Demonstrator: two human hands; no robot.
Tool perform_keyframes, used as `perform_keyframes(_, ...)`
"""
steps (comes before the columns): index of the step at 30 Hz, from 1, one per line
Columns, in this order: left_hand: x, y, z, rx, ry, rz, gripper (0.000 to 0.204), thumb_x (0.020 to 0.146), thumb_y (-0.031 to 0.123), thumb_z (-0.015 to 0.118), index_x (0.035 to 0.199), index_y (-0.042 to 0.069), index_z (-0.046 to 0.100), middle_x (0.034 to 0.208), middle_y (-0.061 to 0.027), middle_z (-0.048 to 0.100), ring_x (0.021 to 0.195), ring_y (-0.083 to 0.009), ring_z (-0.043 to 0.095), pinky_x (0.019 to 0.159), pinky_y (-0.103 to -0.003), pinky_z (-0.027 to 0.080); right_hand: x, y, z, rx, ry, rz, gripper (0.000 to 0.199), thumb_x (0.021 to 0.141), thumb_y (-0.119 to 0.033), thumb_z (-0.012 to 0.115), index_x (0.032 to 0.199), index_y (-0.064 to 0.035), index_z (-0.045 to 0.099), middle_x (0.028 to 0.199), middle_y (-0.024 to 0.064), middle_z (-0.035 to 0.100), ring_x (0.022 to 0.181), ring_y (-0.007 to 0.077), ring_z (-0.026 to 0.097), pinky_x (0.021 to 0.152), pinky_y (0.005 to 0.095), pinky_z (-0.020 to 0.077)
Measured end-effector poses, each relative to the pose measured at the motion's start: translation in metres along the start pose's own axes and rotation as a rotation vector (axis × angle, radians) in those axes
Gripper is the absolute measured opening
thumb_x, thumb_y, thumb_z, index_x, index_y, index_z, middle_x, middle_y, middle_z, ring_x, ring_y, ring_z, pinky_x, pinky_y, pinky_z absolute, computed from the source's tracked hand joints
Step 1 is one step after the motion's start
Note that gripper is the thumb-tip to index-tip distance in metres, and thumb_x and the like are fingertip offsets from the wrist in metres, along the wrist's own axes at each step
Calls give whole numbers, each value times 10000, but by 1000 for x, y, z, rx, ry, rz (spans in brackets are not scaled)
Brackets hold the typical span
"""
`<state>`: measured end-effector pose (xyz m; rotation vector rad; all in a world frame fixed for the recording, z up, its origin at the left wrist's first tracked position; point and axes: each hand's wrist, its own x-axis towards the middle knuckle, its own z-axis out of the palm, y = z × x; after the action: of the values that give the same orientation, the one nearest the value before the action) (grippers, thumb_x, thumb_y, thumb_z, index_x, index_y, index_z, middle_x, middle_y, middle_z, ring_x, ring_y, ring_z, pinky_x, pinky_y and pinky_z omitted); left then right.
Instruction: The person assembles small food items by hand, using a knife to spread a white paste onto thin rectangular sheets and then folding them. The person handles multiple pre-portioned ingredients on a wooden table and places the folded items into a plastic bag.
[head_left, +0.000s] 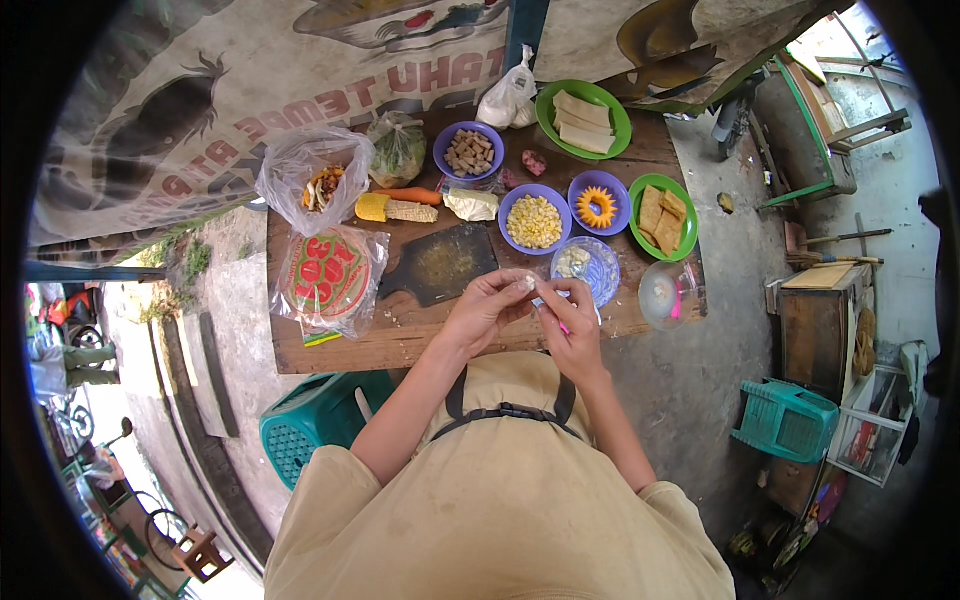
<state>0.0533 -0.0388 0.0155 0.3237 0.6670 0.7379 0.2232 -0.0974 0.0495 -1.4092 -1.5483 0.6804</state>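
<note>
My left hand (484,312) and my right hand (574,345) meet over the near edge of the wooden table. Between the fingertips of my left hand is a small whitish piece (524,286), maybe a garlic clove. My right hand is closed around a slim tool with a pink part (564,327); the fingers hide most of it, so its kind is unclear. Just beyond them stands a blue patterned bowl (606,272) with pale pieces (573,262) in it. A dark cutting board (446,262) lies to the left of that bowl.
Purple bowls hold corn kernels (534,222), brown cubes (470,153) and an orange ring-shaped item (596,206). Green plates carry tofu-like slabs (660,218) and pale slices (583,122). A clear bowl (668,296) sits near the right edge. Plastic bags (332,275) lie left; a green stool (318,425) stands below.
</note>
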Motion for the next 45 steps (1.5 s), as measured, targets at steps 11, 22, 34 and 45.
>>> perform_keyframes(11,3,-4,-12,-217,-169,-6,111,990,92,671,1099,75,666,1008,-60,720,973,-167,704,868,-323,591,6,-13,-13,175,-68,84,374,862,-9,684,1228,-72,729,1272,148,593,1184,286,570,950,359,472)
perform_keyframes(22,7,-6,-11,-266,-236,5,135,974,100,695,1104,82,664,1010,-64,717,956,-178,700,854,-333,581,12,-10,-4,369,-107,56,492,871,-18,678,1360,-56,644,1403,157,512,1295,274,508,1080,374,417)
perform_keyframes(34,9,-4,-4,-153,-122,110,84,967,79,703,1047,76,678,1012,-48,715,941,-153,695,863,-314,573,6,3,11,627,-104,162,546,894,-66,612,1437,-26,574,1567,169,389,1436,290,408,1144,402,376)
perform_keyframes(45,18,4,1,399,242,405,135,931,0,719,1057,6,669,1013,-59,714,934,-120,684,842,-267,563,7,10,30,976,142,488,416,926,-218,590,1305,-53,639,1518,168,472,1413,288,446,1098,405,421)
